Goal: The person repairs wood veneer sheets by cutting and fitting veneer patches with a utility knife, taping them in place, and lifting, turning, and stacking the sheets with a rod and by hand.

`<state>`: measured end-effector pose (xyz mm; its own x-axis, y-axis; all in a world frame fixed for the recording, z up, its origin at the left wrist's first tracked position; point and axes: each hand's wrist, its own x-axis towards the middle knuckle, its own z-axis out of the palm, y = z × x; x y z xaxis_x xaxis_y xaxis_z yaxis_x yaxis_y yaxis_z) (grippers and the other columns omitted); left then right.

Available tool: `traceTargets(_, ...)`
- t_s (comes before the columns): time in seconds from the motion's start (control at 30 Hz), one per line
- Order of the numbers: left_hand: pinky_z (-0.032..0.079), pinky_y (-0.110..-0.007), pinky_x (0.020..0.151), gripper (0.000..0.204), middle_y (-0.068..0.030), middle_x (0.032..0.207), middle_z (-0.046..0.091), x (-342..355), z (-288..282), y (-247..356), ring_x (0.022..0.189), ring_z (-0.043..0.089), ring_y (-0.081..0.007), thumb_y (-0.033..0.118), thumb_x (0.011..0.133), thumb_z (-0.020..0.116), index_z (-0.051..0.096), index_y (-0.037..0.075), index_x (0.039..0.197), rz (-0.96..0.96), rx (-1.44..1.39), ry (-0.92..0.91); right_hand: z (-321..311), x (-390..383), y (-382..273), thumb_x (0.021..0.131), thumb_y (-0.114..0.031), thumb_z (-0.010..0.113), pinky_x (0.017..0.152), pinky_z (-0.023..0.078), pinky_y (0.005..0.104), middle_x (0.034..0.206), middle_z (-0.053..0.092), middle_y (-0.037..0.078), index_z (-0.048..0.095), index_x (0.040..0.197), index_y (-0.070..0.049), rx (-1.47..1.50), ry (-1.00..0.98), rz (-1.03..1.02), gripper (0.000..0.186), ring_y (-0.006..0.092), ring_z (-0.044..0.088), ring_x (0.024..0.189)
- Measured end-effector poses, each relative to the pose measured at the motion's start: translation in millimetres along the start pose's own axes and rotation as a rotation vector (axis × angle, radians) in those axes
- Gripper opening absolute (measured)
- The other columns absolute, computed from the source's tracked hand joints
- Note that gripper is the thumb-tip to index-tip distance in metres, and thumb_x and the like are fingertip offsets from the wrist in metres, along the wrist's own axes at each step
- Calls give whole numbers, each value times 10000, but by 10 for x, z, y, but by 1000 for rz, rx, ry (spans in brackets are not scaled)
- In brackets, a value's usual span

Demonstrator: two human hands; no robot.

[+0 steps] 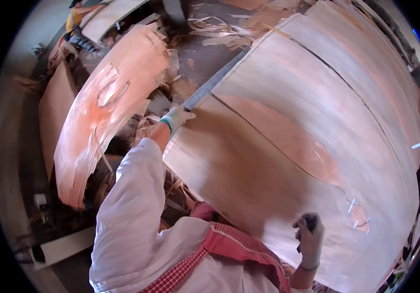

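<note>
A large pale veneer sheet (268,190) spreads before me, with long dark lines across it and a pinkish oval patch (288,136). My left hand (179,117), in a white glove with a green cuff, is closed on the near end of a long grey straight bar (216,78) lying along the sheet's left edge. Over the sheet's lower part, my gloved right hand (309,241) is closed around a small dark object (309,220) whose kind I cannot make out. Short pale tape strips (351,206) surround a small patch at the right.
A ragged veneer piece (98,117) and a darker sheet (54,112) stand to my left, among torn scraps (220,29). A co-worker in yellow (73,22) works at a board (105,19) at top left. More layered sheets (376,49) reach the upper right.
</note>
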<state>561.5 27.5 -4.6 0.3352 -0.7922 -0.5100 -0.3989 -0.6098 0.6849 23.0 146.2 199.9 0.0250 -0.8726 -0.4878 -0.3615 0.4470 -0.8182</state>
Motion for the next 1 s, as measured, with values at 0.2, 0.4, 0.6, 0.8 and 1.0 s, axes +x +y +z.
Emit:
traceTargets(0.2, 463, -334, 714, 285, -79, 753, 651, 67, -180, -140, 719, 597, -179, 256, 779, 741, 709, -1, 896, 195, 44, 31, 940, 73, -464, 911, -46, 569, 553, 445, 224, 793, 643, 89, 539, 988, -5, 13, -89, -91, 92, 91, 542, 611)
traceTargets(0.4, 473, -337, 692, 274, -68, 735, 647, 139, -177, -50, 743, 618, -173, 260, 768, 732, 700, -5, 830, 69, -19, 14, 1500, 213, -598, 916, -61, 584, 548, 450, 228, 788, 644, 90, 518, 975, -6, 33, -171, -99, 104, 98, 551, 613)
traceTargets(0.6, 488, -397, 734, 323, -109, 924, 674, -106, -41, 239, 853, 640, -260, 249, 752, 722, 673, 29, 983, 157, 347, 155, 2085, 828, -629, 927, -113, 596, 535, 442, 226, 733, 629, 54, 530, 964, -3, 89, -159, -68, 133, 81, 542, 590)
traceTargets(0.8, 420, -449, 992, 550, -110, 1387, 464, 150, 312, 314, 1218, 497, -318, 88, 831, 539, 419, 98, 1367, 772, 657, 657, 2815, 1839, -550, 922, -95, 582, 464, 426, 239, 731, 635, 68, 540, 915, 4, 142, -133, -63, 107, 93, 535, 522)
traceTargets(1.0, 375, -439, 1046, 546, -125, 1402, 461, 525, 303, 216, 1256, 464, -294, 38, 829, 492, 422, 80, 1369, 748, 284, 401, 3637, 2635, -908, 898, -130, 612, 458, 447, 283, 719, 645, 97, 578, 845, 11, 194, -110, 16, 154, 139, 575, 529)
